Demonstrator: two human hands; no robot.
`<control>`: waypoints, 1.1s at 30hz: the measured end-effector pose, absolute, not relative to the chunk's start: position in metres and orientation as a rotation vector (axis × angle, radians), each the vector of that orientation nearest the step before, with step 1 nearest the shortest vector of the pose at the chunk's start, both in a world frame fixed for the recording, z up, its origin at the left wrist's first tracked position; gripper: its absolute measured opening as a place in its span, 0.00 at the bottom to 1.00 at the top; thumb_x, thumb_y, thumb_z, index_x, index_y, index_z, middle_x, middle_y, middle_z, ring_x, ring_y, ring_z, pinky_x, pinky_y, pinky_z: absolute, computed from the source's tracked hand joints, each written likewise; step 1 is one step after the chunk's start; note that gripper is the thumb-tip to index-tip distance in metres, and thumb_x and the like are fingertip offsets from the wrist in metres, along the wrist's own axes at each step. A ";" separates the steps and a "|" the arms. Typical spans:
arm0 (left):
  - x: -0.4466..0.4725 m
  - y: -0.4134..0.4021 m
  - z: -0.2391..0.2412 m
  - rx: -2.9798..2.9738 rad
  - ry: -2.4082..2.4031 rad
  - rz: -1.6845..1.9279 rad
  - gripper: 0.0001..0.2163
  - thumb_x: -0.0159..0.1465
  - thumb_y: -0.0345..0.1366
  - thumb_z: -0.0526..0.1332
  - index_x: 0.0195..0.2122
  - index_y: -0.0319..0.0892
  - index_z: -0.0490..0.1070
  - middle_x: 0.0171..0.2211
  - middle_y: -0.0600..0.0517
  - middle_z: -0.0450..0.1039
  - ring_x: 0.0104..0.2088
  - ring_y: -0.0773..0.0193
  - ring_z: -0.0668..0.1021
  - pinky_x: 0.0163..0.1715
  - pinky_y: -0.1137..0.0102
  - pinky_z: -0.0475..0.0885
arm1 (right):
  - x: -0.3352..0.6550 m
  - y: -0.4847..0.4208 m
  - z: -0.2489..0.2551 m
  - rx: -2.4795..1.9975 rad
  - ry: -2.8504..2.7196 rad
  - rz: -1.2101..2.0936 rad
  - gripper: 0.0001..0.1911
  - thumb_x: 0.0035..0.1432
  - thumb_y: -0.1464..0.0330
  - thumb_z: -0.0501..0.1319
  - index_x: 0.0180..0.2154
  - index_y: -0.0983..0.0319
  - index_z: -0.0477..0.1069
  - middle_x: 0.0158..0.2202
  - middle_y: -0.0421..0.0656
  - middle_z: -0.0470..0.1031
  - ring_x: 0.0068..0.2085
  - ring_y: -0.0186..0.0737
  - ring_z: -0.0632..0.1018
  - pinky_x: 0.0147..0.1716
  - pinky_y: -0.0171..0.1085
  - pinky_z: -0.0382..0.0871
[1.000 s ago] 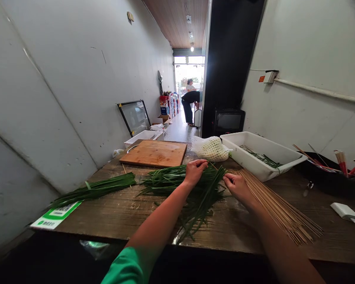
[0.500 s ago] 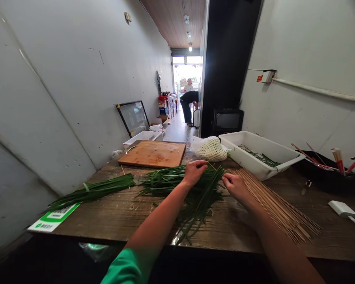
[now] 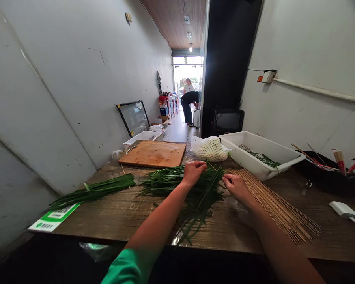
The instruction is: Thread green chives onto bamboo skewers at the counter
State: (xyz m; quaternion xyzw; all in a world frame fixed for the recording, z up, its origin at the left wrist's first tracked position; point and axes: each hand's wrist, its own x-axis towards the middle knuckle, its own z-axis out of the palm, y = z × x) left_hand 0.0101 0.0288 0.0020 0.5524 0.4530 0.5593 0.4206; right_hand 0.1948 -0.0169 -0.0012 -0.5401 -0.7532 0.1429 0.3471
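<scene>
My left hand (image 3: 194,172) is closed in a pinch above a loose pile of garlic chives (image 3: 165,179). From its fingertips a thin bamboo skewer (image 3: 213,167) slants down toward my right hand (image 3: 235,184). That hand is closed too, its thumb and finger pinching the ends of several chives (image 3: 205,201), whose long leaves trail toward the table's front edge. Just right of it lies a fanned bundle of bamboo skewers (image 3: 276,205). A tied bunch of chives (image 3: 99,190) rests at the left.
Behind the pile are a wooden cutting board (image 3: 154,153), produce in a white foam net (image 3: 210,149) and a white bin (image 3: 239,152) with some chives inside. A black tray (image 3: 322,173) and a white adapter (image 3: 343,209) sit right. Two people (image 3: 189,96) are by the far doorway.
My left fingertips have shifted very slightly at the skewer, and my right hand keeps its pinch. The far person in white has moved a little to the left.
</scene>
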 end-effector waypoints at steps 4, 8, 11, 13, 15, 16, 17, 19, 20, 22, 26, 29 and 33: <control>0.010 0.027 0.003 1.410 1.139 1.396 0.06 0.52 0.30 0.63 0.31 0.38 0.77 0.27 0.51 0.79 0.26 0.67 0.78 0.31 0.73 0.73 | 0.194 -0.018 -0.001 -1.407 -1.947 0.391 0.17 0.54 0.61 0.49 0.19 0.62 0.63 0.16 0.37 0.58 0.20 0.31 0.59 0.21 0.32 0.48; 0.010 0.027 0.003 1.462 1.153 1.394 0.06 0.51 0.31 0.64 0.31 0.38 0.78 0.25 0.52 0.78 0.25 0.68 0.78 0.30 0.73 0.72 | 0.194 -0.018 -0.001 -1.405 -1.949 0.403 0.17 0.54 0.61 0.49 0.19 0.62 0.63 0.16 0.37 0.57 0.20 0.31 0.58 0.21 0.32 0.48; 0.010 0.027 0.003 1.482 1.160 1.397 0.07 0.51 0.31 0.64 0.31 0.39 0.78 0.24 0.52 0.78 0.25 0.68 0.77 0.30 0.74 0.71 | 0.194 -0.018 0.000 -1.401 -1.952 0.391 0.17 0.54 0.61 0.49 0.19 0.62 0.65 0.16 0.37 0.58 0.20 0.31 0.59 0.21 0.32 0.48; 0.010 0.027 0.004 1.484 1.162 1.398 0.07 0.51 0.31 0.64 0.32 0.38 0.78 0.24 0.52 0.78 0.25 0.68 0.77 0.30 0.74 0.71 | 0.194 -0.018 0.000 -1.402 -1.951 0.376 0.17 0.54 0.62 0.50 0.19 0.63 0.65 0.16 0.37 0.59 0.20 0.31 0.59 0.21 0.32 0.48; 0.010 0.026 0.004 1.481 1.163 1.401 0.07 0.51 0.31 0.64 0.32 0.38 0.78 0.25 0.52 0.78 0.25 0.68 0.77 0.30 0.74 0.71 | 0.194 -0.018 0.000 -1.398 -1.954 0.369 0.17 0.54 0.62 0.50 0.19 0.63 0.65 0.16 0.38 0.60 0.20 0.31 0.60 0.21 0.32 0.49; 0.010 0.025 0.004 1.482 1.164 1.400 0.07 0.52 0.31 0.64 0.32 0.38 0.78 0.25 0.52 0.78 0.25 0.68 0.77 0.30 0.74 0.71 | 0.194 -0.018 0.000 -1.397 -1.955 0.368 0.17 0.54 0.62 0.50 0.18 0.62 0.65 0.16 0.38 0.59 0.20 0.31 0.60 0.22 0.32 0.49; 0.010 0.025 0.005 1.485 1.167 1.398 0.07 0.52 0.31 0.64 0.32 0.38 0.78 0.24 0.52 0.78 0.25 0.68 0.77 0.30 0.74 0.71 | 0.194 -0.018 0.000 -1.397 -1.956 0.368 0.17 0.54 0.62 0.50 0.18 0.62 0.64 0.15 0.37 0.59 0.20 0.31 0.60 0.21 0.32 0.49; 0.010 0.024 0.005 1.500 1.180 1.387 0.07 0.52 0.31 0.63 0.32 0.38 0.78 0.24 0.52 0.78 0.25 0.69 0.77 0.30 0.74 0.71 | 0.194 -0.018 0.000 -1.397 -1.956 0.369 0.17 0.54 0.62 0.50 0.18 0.62 0.65 0.15 0.37 0.58 0.20 0.31 0.59 0.21 0.33 0.48; 0.010 0.024 0.005 1.510 1.189 1.379 0.07 0.52 0.31 0.63 0.33 0.39 0.78 0.24 0.53 0.78 0.25 0.69 0.77 0.30 0.74 0.71 | 0.194 -0.018 0.000 -1.399 -1.956 0.369 0.17 0.54 0.62 0.50 0.19 0.62 0.65 0.15 0.37 0.58 0.20 0.31 0.59 0.21 0.33 0.48; 0.010 0.024 0.005 1.533 1.208 1.369 0.07 0.53 0.31 0.64 0.33 0.39 0.78 0.24 0.53 0.78 0.25 0.68 0.77 0.30 0.74 0.71 | 0.194 -0.018 0.000 -1.400 -1.958 0.372 0.17 0.54 0.62 0.50 0.19 0.62 0.66 0.15 0.37 0.59 0.20 0.31 0.60 0.21 0.32 0.48; 0.010 0.024 0.005 1.602 1.248 1.388 0.07 0.53 0.31 0.64 0.34 0.40 0.78 0.28 0.51 0.79 0.26 0.68 0.77 0.31 0.73 0.71 | 0.194 -0.019 0.002 -1.400 -1.963 0.367 0.17 0.54 0.62 0.50 0.18 0.62 0.65 0.15 0.38 0.59 0.20 0.31 0.59 0.21 0.32 0.48; 0.010 0.022 0.005 1.678 1.289 1.426 0.07 0.54 0.31 0.64 0.34 0.41 0.79 0.29 0.51 0.79 0.29 0.66 0.78 0.33 0.72 0.71 | 0.193 -0.020 0.003 -1.400 -1.960 0.370 0.17 0.54 0.62 0.50 0.18 0.62 0.63 0.15 0.38 0.59 0.20 0.31 0.60 0.21 0.32 0.49; 0.011 0.020 0.005 1.760 1.319 1.456 0.07 0.55 0.32 0.64 0.34 0.41 0.79 0.32 0.49 0.80 0.32 0.64 0.79 0.36 0.71 0.71 | 0.193 -0.021 0.003 -1.401 -1.961 0.400 0.17 0.54 0.62 0.49 0.19 0.62 0.65 0.16 0.38 0.60 0.21 0.32 0.60 0.22 0.32 0.50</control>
